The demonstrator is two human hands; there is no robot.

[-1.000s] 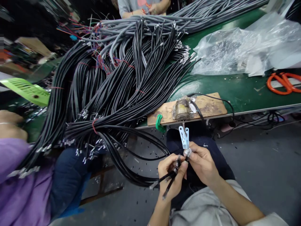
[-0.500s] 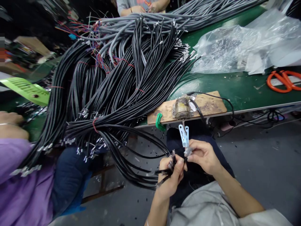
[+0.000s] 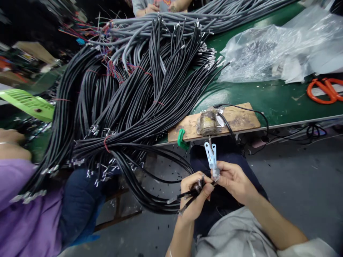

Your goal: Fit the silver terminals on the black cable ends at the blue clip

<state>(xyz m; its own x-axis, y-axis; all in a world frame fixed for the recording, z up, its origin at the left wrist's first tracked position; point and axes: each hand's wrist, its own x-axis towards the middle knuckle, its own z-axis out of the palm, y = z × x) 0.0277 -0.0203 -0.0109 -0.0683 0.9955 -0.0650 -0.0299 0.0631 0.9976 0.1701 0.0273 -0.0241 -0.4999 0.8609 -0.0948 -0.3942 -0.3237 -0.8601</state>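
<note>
Several black cables (image 3: 150, 194) run into my left hand (image 3: 194, 200), which is closed around them near their stripped, pale ends. One cable's end reaches from its fingertips toward a light-blue clothes peg (image 3: 210, 155). The peg hangs from the shaft of a small tape-wrapped motor (image 3: 208, 122). At the peg's lower end is a grey tip (image 3: 215, 172), and the thumb and fingers of my right hand (image 3: 232, 178) pinch it. The exact contact between cable end and grey tip is hidden by the fingers.
The motor sits on a wooden board (image 3: 238, 116) at the table edge, beside a green clamp (image 3: 182, 139). Bundled black cables (image 3: 128, 96) cover the left of the table. Orange scissors (image 3: 321, 92) and plastic bags (image 3: 268, 53) lie right. A co-worker's purple sleeve (image 3: 16, 178) is at left.
The peg's grey tip and my right fingers have shifted slightly down and right. My left fingers have moved a little, bringing a cable end closer to the tip.
</note>
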